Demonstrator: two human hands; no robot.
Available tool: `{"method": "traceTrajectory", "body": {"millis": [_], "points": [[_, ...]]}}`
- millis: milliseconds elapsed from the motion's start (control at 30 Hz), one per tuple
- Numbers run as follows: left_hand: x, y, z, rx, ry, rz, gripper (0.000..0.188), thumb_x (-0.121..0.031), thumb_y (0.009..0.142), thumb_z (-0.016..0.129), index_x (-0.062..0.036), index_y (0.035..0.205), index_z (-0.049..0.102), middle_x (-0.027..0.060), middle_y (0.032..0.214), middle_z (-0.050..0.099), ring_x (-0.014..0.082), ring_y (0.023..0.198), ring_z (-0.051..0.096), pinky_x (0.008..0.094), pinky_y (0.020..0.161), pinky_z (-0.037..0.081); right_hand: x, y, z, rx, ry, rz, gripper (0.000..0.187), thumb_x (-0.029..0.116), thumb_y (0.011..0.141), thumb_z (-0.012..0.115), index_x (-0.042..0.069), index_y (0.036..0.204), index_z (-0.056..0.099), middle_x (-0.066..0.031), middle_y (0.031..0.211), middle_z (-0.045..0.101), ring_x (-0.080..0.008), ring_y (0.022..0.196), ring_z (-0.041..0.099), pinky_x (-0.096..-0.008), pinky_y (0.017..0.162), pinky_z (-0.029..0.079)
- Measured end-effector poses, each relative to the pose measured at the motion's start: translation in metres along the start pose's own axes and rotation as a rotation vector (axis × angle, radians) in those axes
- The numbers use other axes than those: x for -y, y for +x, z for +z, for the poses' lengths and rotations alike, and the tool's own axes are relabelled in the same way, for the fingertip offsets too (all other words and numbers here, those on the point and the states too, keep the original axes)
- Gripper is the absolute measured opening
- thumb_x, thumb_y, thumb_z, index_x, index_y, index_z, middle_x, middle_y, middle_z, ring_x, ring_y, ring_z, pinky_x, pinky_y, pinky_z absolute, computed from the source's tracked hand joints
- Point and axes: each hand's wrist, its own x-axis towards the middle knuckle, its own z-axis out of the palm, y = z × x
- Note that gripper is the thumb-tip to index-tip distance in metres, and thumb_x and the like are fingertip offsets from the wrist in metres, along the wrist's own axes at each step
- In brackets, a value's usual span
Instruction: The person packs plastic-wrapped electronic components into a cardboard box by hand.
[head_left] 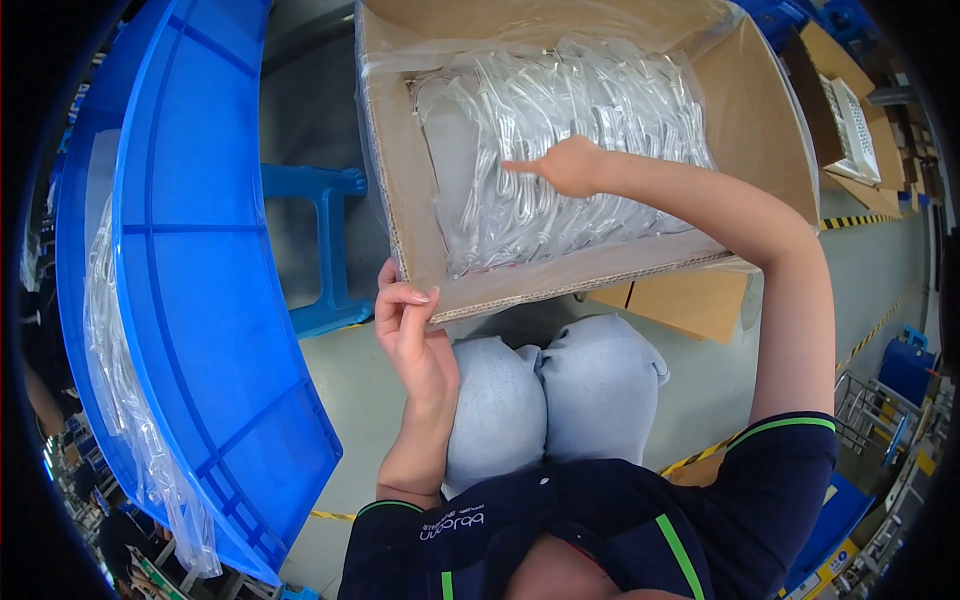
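Note:
A large cardboard box (405, 200) with a clear plastic liner stands tilted before my knees. Inside lie rows of white cables in clear plastic bags (620, 110), packed side by side. My left hand (412, 325) grips the box's near left corner, with thumb and fingers closed on the rim. My right hand (572, 166) reaches over the box from the right. Its index finger is stretched out and points left, touching or just above the bagged cables; its other fingers look curled, and I see nothing held in them.
On the left stands a big blue plastic bin (195, 270), with more bagged cables (125, 380) along its far left side. A blue stool (325, 250) is between bin and box. An open carton with white trays (850, 130) sits at the far right. Yellow-black tape (855, 222) marks the floor.

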Motion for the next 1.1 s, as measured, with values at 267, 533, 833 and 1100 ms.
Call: {"method": "traceTrajectory", "body": {"millis": [267, 533, 833, 1100], "points": [[0.001, 0.002, -0.001, -0.026, 0.014, 0.009, 0.015, 0.003, 0.074, 0.054, -0.0102, 0.070, 0.049, 0.0065, 0.119, 0.039, 0.0185, 0.108, 0.042, 0.0339, 0.094, 0.031, 0.025, 0.006, -0.025, -0.156, -0.036, -0.099, 0.078, 0.004, 0.073, 0.047, 0.029, 0.139, 0.013, -0.0108, 0.076, 0.062, -0.0256, 0.068, 0.061, -0.0367, 0.057, 0.046], [0.000, 0.003, 0.001, -0.001, -0.004, 0.044, 0.012, 0.004, 0.072, 0.054, -0.0080, 0.072, 0.051, 0.0065, 0.120, 0.038, 0.0181, 0.109, 0.041, 0.0325, 0.093, 0.031, 0.017, 0.025, 0.008, 0.144, -0.142, -0.142, 0.078, 0.003, 0.073, 0.043, 0.030, 0.139, 0.012, -0.0142, 0.090, 0.061, -0.0282, 0.075, 0.061, -0.0382, 0.062, 0.046], [-0.003, -0.003, 0.012, -0.026, 0.120, 0.033, 0.057, -0.004, 0.073, 0.047, -0.0012, 0.129, 0.033, 0.0107, 0.128, 0.039, 0.0208, 0.119, 0.037, 0.0325, 0.099, 0.029, -0.017, -0.031, -0.013, 0.092, 0.283, -0.069, 0.065, 0.007, 0.075, 0.040, 0.020, 0.136, 0.024, -0.0196, 0.102, 0.058, -0.0352, 0.093, 0.056, -0.0420, 0.077, 0.044], [-0.002, 0.001, -0.002, -0.002, 0.184, -0.062, 0.054, -0.005, 0.075, 0.048, -0.0011, 0.127, 0.035, 0.0112, 0.126, 0.041, 0.0198, 0.118, 0.037, 0.0301, 0.099, 0.027, 0.087, -0.112, -0.073, -0.306, 0.618, -0.777, 0.061, 0.035, 0.081, 0.053, 0.012, 0.133, 0.029, -0.0182, 0.128, 0.037, -0.0345, 0.113, 0.042, -0.0411, 0.093, 0.036]]}}
